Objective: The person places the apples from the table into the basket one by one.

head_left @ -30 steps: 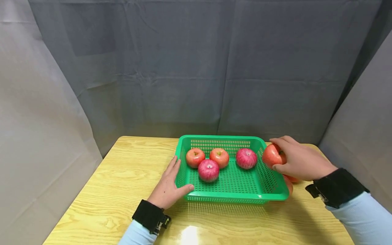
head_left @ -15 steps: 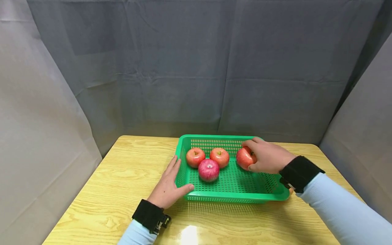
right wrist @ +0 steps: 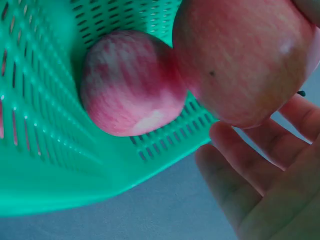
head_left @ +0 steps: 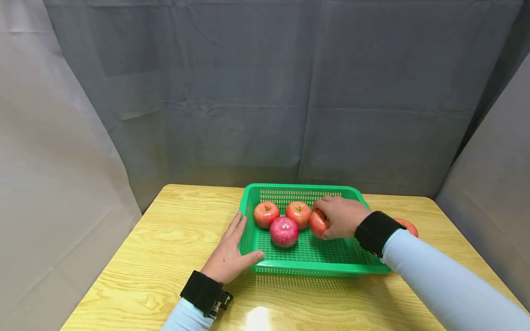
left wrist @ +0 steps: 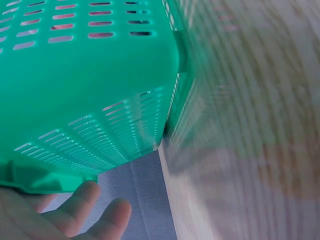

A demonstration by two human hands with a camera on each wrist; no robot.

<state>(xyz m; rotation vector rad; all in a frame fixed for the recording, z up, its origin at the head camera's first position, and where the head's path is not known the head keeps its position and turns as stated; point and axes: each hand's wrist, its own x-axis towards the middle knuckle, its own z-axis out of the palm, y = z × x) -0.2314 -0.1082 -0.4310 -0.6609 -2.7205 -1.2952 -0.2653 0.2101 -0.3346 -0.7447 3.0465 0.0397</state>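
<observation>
A green plastic basket (head_left: 314, 268) stands on the wooden table. In its left half sit two light red apples (head_left: 266, 214) and a darker pink-red apple (head_left: 284, 232). My right hand (head_left: 344, 216) grips another light red apple (head_left: 319, 224) over the basket floor, to the right of those three. The right wrist view shows this held apple (right wrist: 245, 60) close beside a pink streaked apple (right wrist: 131, 82), which the hand hides in the head view. My left hand (head_left: 229, 255) lies along the left rim, fingers straight and thumb at the front corner.
A light red apple (head_left: 407, 226) lies on the table to the right of the basket, partly behind my right sleeve. Grey cloth (head_left: 232, 101) hangs behind the table, with paler cloth (head_left: 62, 184) at both sides.
My right hand has carried the apple from above the basket's right rim leftward into the basket, towards the middle. The left hand stays at the left rim.
</observation>
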